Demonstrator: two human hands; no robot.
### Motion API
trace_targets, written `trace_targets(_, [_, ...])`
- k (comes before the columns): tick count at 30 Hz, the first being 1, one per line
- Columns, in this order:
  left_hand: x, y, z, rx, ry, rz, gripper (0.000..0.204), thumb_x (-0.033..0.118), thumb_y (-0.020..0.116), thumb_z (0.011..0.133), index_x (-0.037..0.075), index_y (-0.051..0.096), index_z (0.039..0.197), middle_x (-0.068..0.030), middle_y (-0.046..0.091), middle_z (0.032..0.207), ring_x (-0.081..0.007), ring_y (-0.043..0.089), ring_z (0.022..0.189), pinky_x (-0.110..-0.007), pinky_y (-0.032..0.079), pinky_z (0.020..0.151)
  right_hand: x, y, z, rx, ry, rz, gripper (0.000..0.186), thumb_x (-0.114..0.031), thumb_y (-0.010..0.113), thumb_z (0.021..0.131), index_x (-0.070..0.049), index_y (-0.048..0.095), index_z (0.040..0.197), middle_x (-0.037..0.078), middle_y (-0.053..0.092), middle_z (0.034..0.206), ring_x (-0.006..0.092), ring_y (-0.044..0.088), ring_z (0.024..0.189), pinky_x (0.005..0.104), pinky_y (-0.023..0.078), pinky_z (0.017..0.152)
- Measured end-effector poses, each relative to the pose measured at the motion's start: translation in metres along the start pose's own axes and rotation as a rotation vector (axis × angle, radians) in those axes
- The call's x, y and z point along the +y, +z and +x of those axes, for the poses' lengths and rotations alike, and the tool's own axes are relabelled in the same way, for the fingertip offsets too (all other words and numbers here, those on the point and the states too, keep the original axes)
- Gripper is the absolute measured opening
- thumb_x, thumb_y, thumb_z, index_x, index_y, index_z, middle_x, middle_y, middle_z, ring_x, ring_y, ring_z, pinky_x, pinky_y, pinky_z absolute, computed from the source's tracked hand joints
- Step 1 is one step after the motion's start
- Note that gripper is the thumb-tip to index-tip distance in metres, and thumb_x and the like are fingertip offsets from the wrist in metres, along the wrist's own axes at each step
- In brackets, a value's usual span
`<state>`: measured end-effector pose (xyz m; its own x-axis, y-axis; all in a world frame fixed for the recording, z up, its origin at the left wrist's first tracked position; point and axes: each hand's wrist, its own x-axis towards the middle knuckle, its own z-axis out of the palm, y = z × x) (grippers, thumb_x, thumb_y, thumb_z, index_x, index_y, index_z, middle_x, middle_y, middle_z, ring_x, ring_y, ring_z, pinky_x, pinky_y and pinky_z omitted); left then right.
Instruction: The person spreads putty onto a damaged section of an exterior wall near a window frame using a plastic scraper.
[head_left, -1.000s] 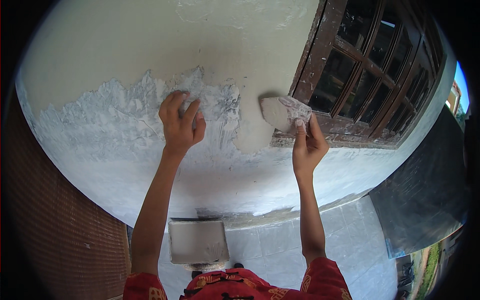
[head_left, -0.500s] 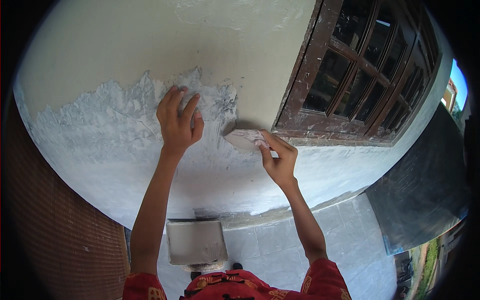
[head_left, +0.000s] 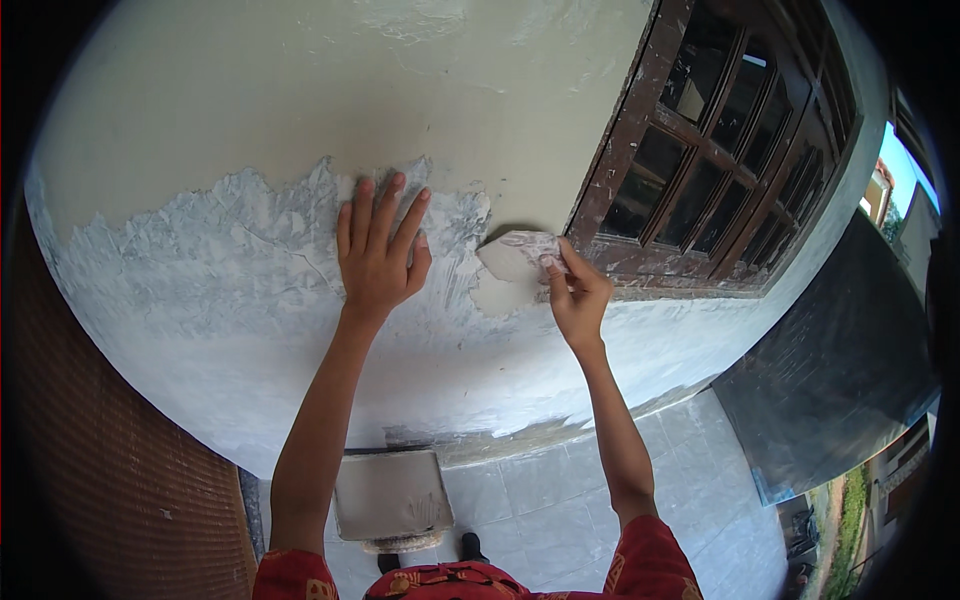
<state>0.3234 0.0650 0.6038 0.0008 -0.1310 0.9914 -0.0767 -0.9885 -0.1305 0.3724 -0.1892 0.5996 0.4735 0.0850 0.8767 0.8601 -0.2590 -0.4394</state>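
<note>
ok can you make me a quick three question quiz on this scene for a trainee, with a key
1. Multiple choice: the scraper is held in
A) neither hand
B) both hands
C) the right hand

2. True or false: the left hand grips a brush.

3. Fill in: the window frame is coloured ____.

Key: 1. C; 2. False, it holds nothing, with its fingers spread at the wall; 3. brown.
</note>
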Motion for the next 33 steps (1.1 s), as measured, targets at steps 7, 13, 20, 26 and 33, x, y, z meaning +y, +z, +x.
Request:
trace_targets(7, [0.000, 0.001, -0.002, -0.036, 0.006, -0.019, 0.045, 0.022, 0.048, 0.082, 0.017, 0.056, 0.126, -0.0095, 0.041, 0.141, -0.0329, 0.029, 0.135, -0.048, 0.015, 0.110, -0.008, -0.033, -0.009, 0.168, 0.175, 0.307, 0.032, -0.002, 0.059, 0.089, 0.008, 0.054, 0.119, 0.012, 0.064, 0.108, 0.0134, 0.058, 0.097, 0.0274, 0.045, 0.088])
trace_targets(13, [-0.006, -0.001, -0.002, -0.051, -0.008, -0.020, 0.045, 0.022, 0.048, 0.082, 0.019, 0.056, 0.126, -0.0095, 0.041, 0.141, -0.0329, 0.029, 0.135, -0.049, 0.015, 0.110, 0.012, 0.004, -0.046, -0.127, 0.074, -0.071, 0.028, -0.006, 0.066, 0.083, -0.001, 0.064, 0.111, 0.016, 0.067, 0.101, 0.0151, 0.063, 0.087, 0.0293, 0.054, 0.072])
trace_targets(20, [-0.003, 0.007, -0.004, 0.006, 0.056, 0.001, 0.043, 0.022, 0.047, 0.085, 0.012, 0.052, 0.126, -0.0135, 0.041, 0.140, -0.0362, 0.029, 0.134, -0.050, 0.015, 0.109, -0.002, -0.038, -0.011, 0.310, 0.265, 0.279, 0.031, -0.004, 0.057, 0.090, 0.009, 0.055, 0.117, 0.014, 0.064, 0.104, 0.0159, 0.059, 0.098, 0.0298, 0.048, 0.087])
trace_targets(26, [-0.003, 0.005, -0.002, 0.004, 0.109, 0.038, 0.046, 0.020, 0.046, 0.086, 0.007, 0.042, 0.131, -0.0201, 0.038, 0.139, -0.0401, 0.028, 0.134, -0.052, 0.014, 0.109, 0.016, -0.008, -0.052, -0.134, 0.016, -0.013, 0.029, -0.003, 0.067, 0.080, -0.002, 0.065, 0.108, 0.020, 0.067, 0.095, 0.0244, 0.068, 0.084, 0.0288, 0.054, 0.069])
trace_targets(33, [0.022, -0.035, -0.006, -0.124, 0.033, 0.096, 0.044, 0.019, 0.051, 0.083, 0.010, 0.051, 0.126, -0.0149, 0.035, 0.143, -0.0359, 0.024, 0.136, -0.053, 0.011, 0.108, 0.004, -0.060, -0.001, 0.382, 0.184, 0.266, 0.032, 0.000, 0.060, 0.086, 0.006, 0.057, 0.117, 0.017, 0.065, 0.104, 0.0160, 0.061, 0.093, 0.0278, 0.052, 0.076])
